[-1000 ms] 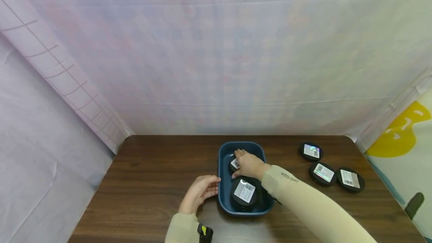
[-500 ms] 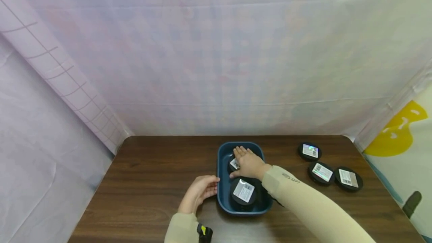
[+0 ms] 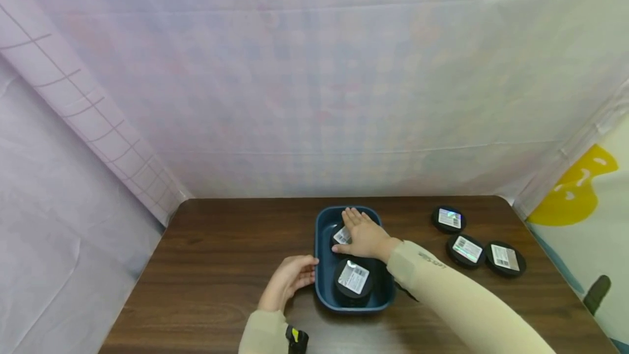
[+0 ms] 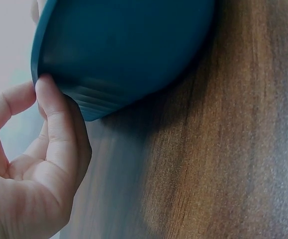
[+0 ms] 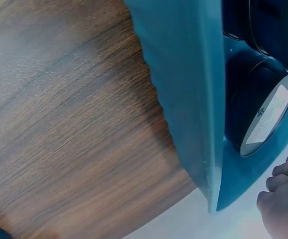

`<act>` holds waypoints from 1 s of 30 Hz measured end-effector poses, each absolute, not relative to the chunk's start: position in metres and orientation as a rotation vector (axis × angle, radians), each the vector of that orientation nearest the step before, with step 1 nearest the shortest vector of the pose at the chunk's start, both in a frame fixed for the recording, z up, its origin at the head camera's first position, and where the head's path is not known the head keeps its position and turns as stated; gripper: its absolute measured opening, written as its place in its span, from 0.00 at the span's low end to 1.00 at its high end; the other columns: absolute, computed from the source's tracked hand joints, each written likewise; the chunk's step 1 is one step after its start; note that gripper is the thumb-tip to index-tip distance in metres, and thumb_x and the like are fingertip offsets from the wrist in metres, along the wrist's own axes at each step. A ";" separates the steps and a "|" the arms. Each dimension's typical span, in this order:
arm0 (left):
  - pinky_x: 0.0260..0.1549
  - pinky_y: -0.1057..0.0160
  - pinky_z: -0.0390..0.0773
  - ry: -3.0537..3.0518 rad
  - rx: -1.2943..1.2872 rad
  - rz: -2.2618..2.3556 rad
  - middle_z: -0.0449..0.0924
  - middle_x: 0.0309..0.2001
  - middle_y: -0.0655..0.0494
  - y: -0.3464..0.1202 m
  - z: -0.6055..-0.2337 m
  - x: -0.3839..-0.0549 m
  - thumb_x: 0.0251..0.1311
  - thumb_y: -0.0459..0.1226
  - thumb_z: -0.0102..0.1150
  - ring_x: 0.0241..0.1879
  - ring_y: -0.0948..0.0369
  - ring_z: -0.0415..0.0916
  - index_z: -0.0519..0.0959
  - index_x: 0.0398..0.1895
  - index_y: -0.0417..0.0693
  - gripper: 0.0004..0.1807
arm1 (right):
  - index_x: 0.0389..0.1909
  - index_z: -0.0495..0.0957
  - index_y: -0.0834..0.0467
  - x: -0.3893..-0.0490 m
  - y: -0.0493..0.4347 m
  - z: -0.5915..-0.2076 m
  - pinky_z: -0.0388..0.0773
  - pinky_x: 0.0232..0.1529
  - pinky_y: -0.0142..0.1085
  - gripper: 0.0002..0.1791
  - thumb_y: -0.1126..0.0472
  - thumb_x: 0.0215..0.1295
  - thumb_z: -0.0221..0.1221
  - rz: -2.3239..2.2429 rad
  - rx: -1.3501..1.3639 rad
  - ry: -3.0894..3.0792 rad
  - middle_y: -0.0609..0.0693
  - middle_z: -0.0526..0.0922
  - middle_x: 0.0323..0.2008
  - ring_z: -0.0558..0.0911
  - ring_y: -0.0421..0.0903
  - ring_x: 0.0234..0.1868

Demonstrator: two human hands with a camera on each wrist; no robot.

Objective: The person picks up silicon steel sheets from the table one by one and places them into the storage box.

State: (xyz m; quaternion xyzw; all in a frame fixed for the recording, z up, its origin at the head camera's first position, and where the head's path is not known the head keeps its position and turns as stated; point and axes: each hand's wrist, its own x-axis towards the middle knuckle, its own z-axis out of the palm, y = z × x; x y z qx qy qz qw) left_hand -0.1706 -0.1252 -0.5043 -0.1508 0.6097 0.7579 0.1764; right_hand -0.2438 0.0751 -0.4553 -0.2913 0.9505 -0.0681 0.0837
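Note:
A blue rectangular tray (image 3: 321,294) stands on the wooden table, with black round containers inside bearing white barcode labels. My left hand (image 3: 294,277) is at the tray's left rim; in the left wrist view its thumb and finger pinch the edge. Over the far half of the tray my right hand (image 3: 366,238) lies with fingers straight and spread, partly covering a small black container (image 3: 341,235). Nearer me in the tray is a taller-looking black container (image 3: 352,280). In the right wrist view, that hand's fingers (image 5: 283,181) appear apart from the labelled container (image 5: 265,117).
On the table's right side lie several black round containers: one at the back (image 3: 449,219), another (image 3: 466,251) in front of it, and a third (image 3: 505,259) farther right. The wooden tabletop (image 3: 221,266) ends at a pale curtain (image 3: 314,97) behind.
My right hand's fingers have straightened and spread, and the hand has shifted slightly right, showing more of the small container's label. The left hand keeps its place at the rim.

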 end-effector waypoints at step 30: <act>0.24 0.69 0.77 1.716 -0.416 2.145 0.72 0.21 0.56 -0.126 -0.503 -0.170 0.50 0.33 0.58 0.20 0.65 0.73 0.74 0.30 0.38 0.06 | 0.66 0.54 0.73 -0.226 0.124 -0.451 0.50 0.67 0.54 0.57 0.32 0.51 0.59 -0.331 -0.934 2.980 0.68 0.54 0.67 0.52 0.61 0.69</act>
